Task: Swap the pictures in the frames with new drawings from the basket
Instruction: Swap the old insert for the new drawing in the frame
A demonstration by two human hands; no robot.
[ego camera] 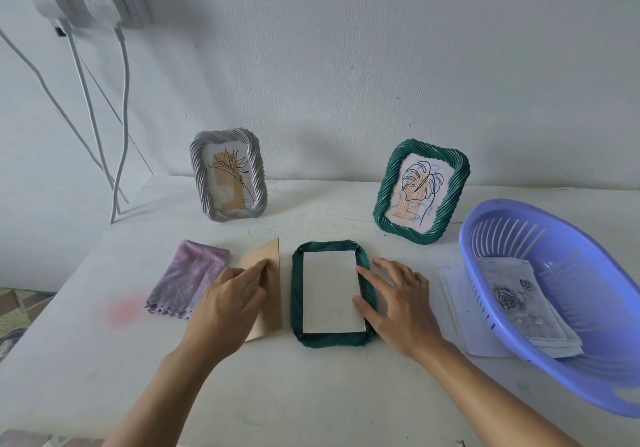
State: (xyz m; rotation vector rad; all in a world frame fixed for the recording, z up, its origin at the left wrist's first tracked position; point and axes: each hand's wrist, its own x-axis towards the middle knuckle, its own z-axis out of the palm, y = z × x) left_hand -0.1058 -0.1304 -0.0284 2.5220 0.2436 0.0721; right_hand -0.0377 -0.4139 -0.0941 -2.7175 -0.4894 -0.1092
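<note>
On the bench, the left hand (230,294) lies spread flat on the stiff tan backing board (268,294). The face-down green frame (332,292) holds a thin white sheet (330,292) (likely light and easily creased), so lift it by an edge; the right hand (394,303), fingers spread, steadies the frame's rim.

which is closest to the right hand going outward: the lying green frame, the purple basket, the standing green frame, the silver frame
From the right hand in the head view:
1. Lying green frame, touching its fingers, just left.
2. Purple basket, to its right.
3. Standing green frame, behind, by the wall.
4. Silver frame, far back left.
</note>
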